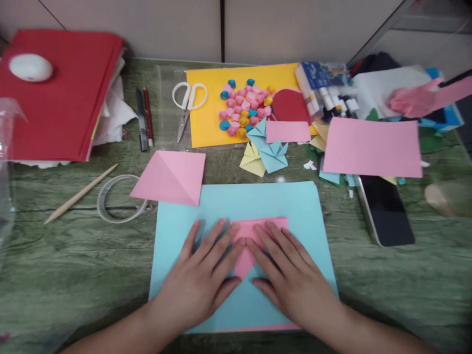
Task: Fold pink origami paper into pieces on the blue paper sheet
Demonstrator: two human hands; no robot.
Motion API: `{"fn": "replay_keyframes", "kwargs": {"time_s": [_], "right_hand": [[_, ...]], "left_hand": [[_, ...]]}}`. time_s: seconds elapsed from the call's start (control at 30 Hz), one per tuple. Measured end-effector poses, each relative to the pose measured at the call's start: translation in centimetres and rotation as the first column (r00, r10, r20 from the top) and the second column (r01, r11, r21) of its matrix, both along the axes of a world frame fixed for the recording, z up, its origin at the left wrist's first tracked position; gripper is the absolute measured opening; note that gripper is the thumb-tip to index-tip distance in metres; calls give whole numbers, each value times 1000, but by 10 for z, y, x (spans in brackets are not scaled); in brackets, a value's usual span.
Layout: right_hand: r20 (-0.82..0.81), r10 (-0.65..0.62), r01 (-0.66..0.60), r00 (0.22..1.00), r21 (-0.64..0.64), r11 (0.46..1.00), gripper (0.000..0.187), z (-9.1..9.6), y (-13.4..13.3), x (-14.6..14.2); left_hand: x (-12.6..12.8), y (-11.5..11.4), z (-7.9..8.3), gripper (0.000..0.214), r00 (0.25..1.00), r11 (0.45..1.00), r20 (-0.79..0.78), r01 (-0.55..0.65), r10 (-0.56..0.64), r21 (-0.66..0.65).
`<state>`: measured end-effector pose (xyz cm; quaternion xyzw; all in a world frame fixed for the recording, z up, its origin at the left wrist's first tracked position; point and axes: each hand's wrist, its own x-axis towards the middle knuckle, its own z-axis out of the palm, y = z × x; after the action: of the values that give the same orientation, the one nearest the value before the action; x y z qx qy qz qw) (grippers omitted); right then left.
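Note:
A folded piece of pink paper [243, 263] lies on a stack of light blue sheets [295, 201]. My left hand [202, 275] rests flat with fingers spread, its fingertips on the left part of the pink paper. From the other side my right hand [289, 270] presses its spread fingers on the right part. Both index fingertips nearly meet at the middle of the paper, and the hands cover much of its outline. Another creased pink sheet [173, 177] overlaps the upper left corner of the blue stack.
Left: wooden stick [81, 194], tape roll [103, 209], red folder [66, 113] bearing a white mouse [31, 67]. Behind: white-handled scissors [188, 105], yellow sheet [206, 123] with small folded pieces, folded blue paper [273, 156]. Right: pink rectangle [372, 147], phone [387, 211], markers [328, 98].

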<state>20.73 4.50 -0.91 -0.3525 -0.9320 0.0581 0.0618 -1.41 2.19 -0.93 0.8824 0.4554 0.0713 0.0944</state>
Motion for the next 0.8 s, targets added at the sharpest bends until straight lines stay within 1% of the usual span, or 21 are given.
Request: {"fn": "replay_keyframes", "kwargs": {"time_s": [0.1, 0.23, 0.33, 0.47, 0.67, 0.8], "right_hand": [[-2, -5, 5, 1000, -9, 1000, 52, 1, 0, 1], [-22, -16, 15, 1000, -24, 1000, 52, 1, 0, 2], [-24, -19, 18, 1000, -41, 999, 55, 0, 1, 3], [-1, 7, -7, 1000, -66, 998, 59, 0, 2, 4], [22, 21, -19, 1000, -63, 998, 63, -3, 3, 5], [37, 25, -22, 999, -76, 997, 63, -3, 3, 5]], "left_hand": [[0, -1, 0, 50, 1000, 1000, 14, -9, 9, -12], [1, -1, 0, 51, 997, 997, 51, -58, 61, -46], [1, -2, 0, 50, 997, 996, 42, -61, 64, -58], [1, -3, 0, 51, 996, 995, 37, -80, 83, -66], [1, -2, 1, 52, 998, 996, -7, -56, 55, -70], [1, -1, 2, 55, 998, 995, -19, -62, 61, -74]]}}
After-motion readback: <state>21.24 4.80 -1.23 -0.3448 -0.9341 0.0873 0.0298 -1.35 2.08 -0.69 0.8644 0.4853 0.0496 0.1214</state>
